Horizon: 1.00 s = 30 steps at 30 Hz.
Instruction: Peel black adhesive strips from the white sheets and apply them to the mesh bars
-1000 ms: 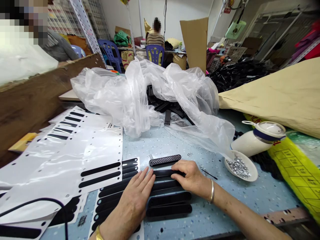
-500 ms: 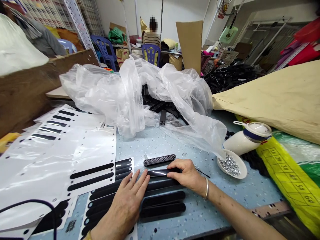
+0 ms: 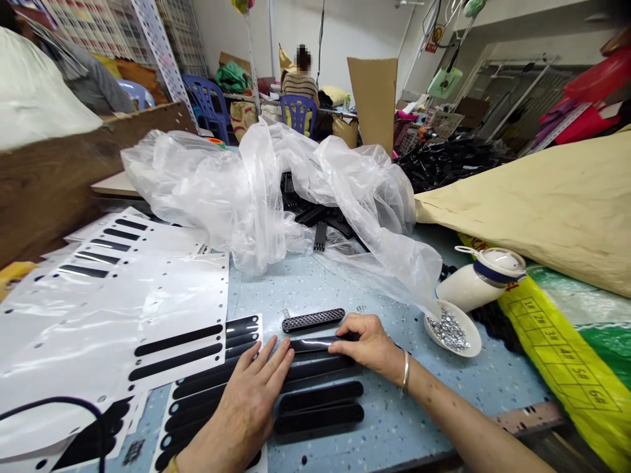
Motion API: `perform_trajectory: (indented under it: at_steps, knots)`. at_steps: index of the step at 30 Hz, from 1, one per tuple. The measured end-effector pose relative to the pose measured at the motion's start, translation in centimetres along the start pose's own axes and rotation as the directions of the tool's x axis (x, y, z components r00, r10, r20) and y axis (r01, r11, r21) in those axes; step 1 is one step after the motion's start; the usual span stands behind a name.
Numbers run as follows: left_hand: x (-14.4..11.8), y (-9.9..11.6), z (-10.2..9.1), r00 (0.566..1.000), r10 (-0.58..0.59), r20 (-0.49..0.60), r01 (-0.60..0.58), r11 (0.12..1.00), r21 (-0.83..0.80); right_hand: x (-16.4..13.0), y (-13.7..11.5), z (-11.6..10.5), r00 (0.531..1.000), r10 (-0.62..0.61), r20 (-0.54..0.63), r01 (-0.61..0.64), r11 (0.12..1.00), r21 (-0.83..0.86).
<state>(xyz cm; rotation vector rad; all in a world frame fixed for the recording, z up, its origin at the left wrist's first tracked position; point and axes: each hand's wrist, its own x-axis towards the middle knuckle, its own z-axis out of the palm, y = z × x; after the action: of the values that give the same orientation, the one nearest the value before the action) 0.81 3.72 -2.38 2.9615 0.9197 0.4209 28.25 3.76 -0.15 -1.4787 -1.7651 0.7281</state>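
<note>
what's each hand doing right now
Left hand: open, flat on the black strips.
Right hand: fingers curled on the top strip.

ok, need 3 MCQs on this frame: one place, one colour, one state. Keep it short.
1. Where is the small white dish of silvery bits?
A. On the table right of the right hand
B. On the white sheets at left
C. Inside the clear plastic bag

2. What colour are the long strips under the hands?
A. Black
B. Red
C. Yellow

3. How does the left hand rest?
A. Flat, fingers spread on the strips
C. Closed in a fist in the air
B. Pinching the dish rim

Answers:
1 A: the dish sits on the blue table beside the right hand.
2 A: every strip in the row is glossy black.
3 A: the palm lies down with fingers extended over the strips.
</note>
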Motion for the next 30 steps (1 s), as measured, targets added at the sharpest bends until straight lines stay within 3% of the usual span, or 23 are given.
perform_trajectory:
  at_steps: [11, 21, 25, 30]
  knots:
    - [-0.2, 0.1, 0.4, 0.999, -0.026, -0.037, 0.025, 0.999, -0.028, 0.9, 0.3, -0.2, 0.985, 0.153, 0.084, -0.162, 0.98, 0.112]
    - [-0.1, 0.2, 0.3, 0.999, -0.029, -0.029, 0.029, 1.0, 0.0, 0.4, 0.6, -0.1, 0.986, 0.147, 0.076, -0.157, 0.977, 0.147]
    - [0.1, 0.3, 0.0, 0.999, -0.031, -0.018, 0.031, 0.999, 0.016, 0.3, 0.6, -1.2, 0.983, 0.158, 0.092, -0.172, 0.971, 0.167]
    - [1.0, 0.1, -1.1, 0.999, 0.03, -0.043, -0.029, 0.999, 0.035, -0.3, 0.5, -3.1, 0.977, 0.211, -0.015, -0.209, 0.972, 0.106]
